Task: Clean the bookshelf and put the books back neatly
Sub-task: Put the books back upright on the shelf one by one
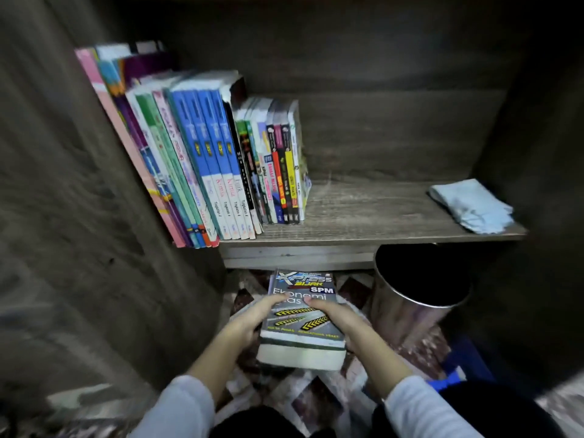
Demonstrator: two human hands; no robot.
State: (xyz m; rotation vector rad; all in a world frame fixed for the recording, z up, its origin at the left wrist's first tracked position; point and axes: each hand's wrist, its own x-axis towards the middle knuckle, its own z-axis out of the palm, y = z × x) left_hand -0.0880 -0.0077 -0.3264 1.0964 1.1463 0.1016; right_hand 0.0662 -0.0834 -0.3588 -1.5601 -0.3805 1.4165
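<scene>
**A:** Head view. Where's the book?
**B:** The thick paperback (301, 324) is clamped between both hands, below the shelf (379, 216). The left hand (249, 320) grips its left edge, the right hand (341, 317) its right, thumbs on the cover.
**A:** Handling?
**B:** Looks heavy, with a glossy, bendy cover, so likely slippery. Take it by both long edges with fingers underneath.
**A:** Text?
**B:** Cover reads "Xpress Bijak SPM Ekonomi". The shelved books (221, 159), up-left of the left hand, have spines reading "Kimia" and "Tingkatan 4".

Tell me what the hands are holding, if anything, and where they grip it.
Both hands hold a thick book: the left hand grips its left edge, the right hand its right edge, with thumbs lying on the front cover.
</scene>
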